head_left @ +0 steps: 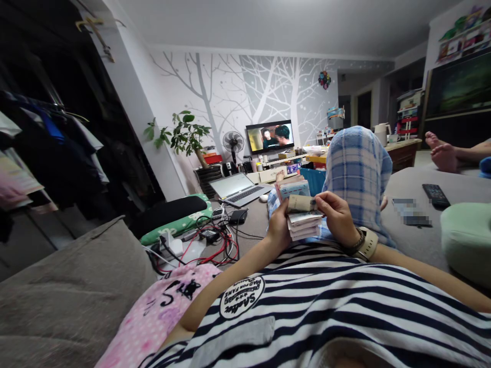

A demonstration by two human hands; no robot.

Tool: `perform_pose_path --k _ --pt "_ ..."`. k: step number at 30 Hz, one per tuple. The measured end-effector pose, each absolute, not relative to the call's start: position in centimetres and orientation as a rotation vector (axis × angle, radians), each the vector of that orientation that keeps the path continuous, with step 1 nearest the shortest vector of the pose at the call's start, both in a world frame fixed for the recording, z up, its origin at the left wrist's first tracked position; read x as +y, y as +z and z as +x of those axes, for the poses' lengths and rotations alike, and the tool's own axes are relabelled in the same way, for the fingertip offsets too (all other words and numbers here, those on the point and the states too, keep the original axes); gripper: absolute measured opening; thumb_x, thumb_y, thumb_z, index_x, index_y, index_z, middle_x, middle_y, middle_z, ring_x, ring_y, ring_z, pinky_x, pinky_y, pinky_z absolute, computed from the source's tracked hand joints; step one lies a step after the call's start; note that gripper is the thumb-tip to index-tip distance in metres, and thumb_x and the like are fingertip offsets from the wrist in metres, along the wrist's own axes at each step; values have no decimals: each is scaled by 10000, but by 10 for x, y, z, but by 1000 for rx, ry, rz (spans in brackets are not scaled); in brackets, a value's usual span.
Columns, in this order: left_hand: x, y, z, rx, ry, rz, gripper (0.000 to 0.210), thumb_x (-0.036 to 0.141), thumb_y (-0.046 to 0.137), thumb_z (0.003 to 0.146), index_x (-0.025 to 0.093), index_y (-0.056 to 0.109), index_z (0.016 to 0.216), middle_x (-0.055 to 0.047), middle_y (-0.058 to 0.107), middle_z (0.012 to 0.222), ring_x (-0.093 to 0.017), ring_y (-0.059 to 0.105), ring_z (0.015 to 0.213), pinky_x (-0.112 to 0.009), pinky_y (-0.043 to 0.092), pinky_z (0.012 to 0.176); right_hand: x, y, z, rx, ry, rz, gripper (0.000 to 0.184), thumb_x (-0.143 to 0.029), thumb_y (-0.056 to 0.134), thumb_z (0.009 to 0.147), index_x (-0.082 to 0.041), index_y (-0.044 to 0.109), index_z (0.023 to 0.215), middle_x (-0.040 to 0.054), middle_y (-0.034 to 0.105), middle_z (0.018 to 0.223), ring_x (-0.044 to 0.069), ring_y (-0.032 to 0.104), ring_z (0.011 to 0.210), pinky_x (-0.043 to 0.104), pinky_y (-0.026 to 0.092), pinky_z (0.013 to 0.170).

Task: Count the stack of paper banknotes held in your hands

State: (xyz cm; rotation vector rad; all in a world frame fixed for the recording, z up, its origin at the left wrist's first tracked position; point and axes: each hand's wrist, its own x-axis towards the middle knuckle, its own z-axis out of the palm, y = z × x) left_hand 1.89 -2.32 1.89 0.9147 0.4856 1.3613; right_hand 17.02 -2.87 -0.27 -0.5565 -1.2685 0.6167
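My left hand is closed around the left side of a thick stack of banknote-like papers. The lower part of the stack shows several whitish, folded layers. Pinkish and light blue papers stick up at its far end. Across the middle lies a tan, printed paper note. My right hand pinches the right end of that note between thumb and fingers. Both hands are above my lap, in front of my raised knee in blue plaid trousers. Print on the papers is too small to read.
On the left are an open laptop, tangled cables and a pink blanket. A remote control and a blurred-out flat object lie on the right, near a green cushion. Another person's feet rest beyond.
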Motion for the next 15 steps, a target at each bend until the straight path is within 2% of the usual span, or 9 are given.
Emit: perform_pose_path --k 11,15 --pt "-29 25 21 515 1287 832 493 528 897 885 167 814 1209 -125 873 1032 -366 849 1041 -464 679 945 -31 -3 172 -1320 589 -534 554 -783 834 846 -251 697 769 -17 552 647 160 466 592 315 411 558" --pt "-29 25 19 530 1264 811 438 508 883 889 170 820 1161 -135 875 1019 -384 849 1052 -491 689 952 -32 -3 174 -1348 583 -516 530 -753 838 860 -249 708 759 -12 563 649 162 479 600 318 414 572"
